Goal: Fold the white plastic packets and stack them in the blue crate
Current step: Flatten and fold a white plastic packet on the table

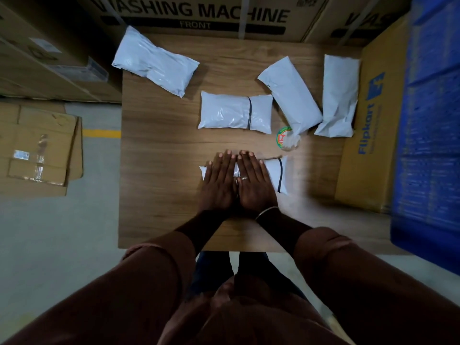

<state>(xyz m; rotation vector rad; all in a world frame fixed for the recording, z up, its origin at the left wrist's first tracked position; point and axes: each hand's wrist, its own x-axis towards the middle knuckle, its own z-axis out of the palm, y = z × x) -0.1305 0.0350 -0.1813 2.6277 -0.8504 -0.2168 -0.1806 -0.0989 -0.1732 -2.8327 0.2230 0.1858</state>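
**A:** What are the hands doing?

**B:** Both lie flat, fingers straight, side by side. The left hand (219,181) and the right hand (254,181) press palm-down on the near packet (272,174), just below the middle of the frame. Neither grips it.

**A:** How do you do that press well?

**B:** I take it as a flattening step. Push the air toward the end that shows right of the right hand, where the black strip (280,175) crosses it, so the fold sits tight. Spread the weight evenly and keep the heels of the hands down, or the slick plastic may skid on the bench (159,170).

**A:** And the lift?

**B:** Take both ends, not one corner, or it may spring open. The blue crate (433,120) fills the right edge of the frame, blurred, and I can't tell what it holds. The Flipkart carton (368,145) stands between the bench and the crate, so the packet must go over it.

**A:** What waits?

**B:** Four more.
- The middle packet (224,110) lies just above the hands.
- The slanted packet (290,93) and the upright packet (339,95) are at the upper right and seem to touch at their lower ends.
- The far packet (154,62) is at the upper left, overhanging the bench corner.

A round red-and-green thing (283,138), too blurred to name, lies at the slanted packet's lower tip.
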